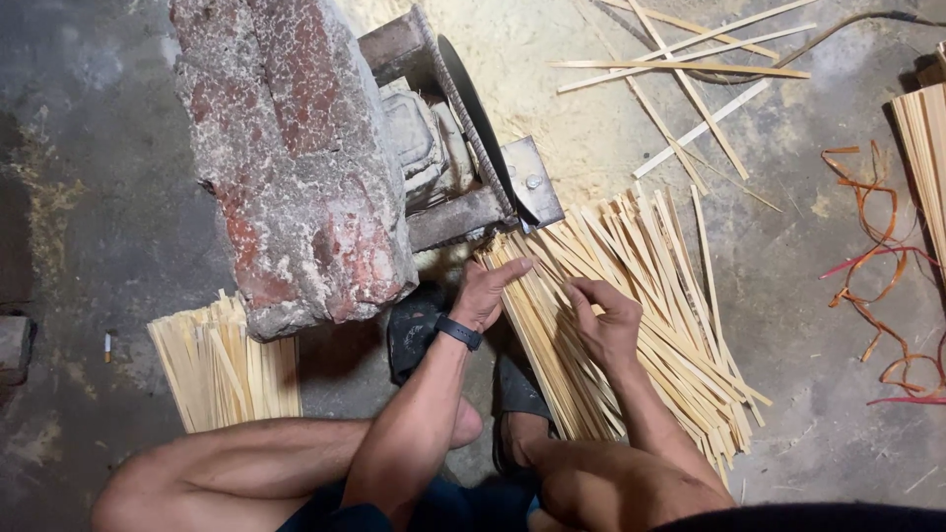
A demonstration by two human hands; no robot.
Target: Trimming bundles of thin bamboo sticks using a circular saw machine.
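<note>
A wide pile of thin pale bamboo strips (645, 296) lies on the floor in front of me. My left hand (490, 292), with a dark band on its wrist, rests flat with fingers stretched on the pile's near-left edge, close to the machine. My right hand (603, 320) lies on the middle of the pile, fingers curled down among the strips. Whether it pinches any strip is hidden by the fingers. Right above the pile stands a small saw machine with a round blade (475, 116).
A rough brick-and-mortar block (296, 158) weighs down the machine at left. A second stack of strips (222, 369) lies at lower left, another (926, 148) at the right edge. Loose long strips (690, 69) and orange bands (877, 266) litter the floor. My sandalled feet (414, 330) sit below the machine.
</note>
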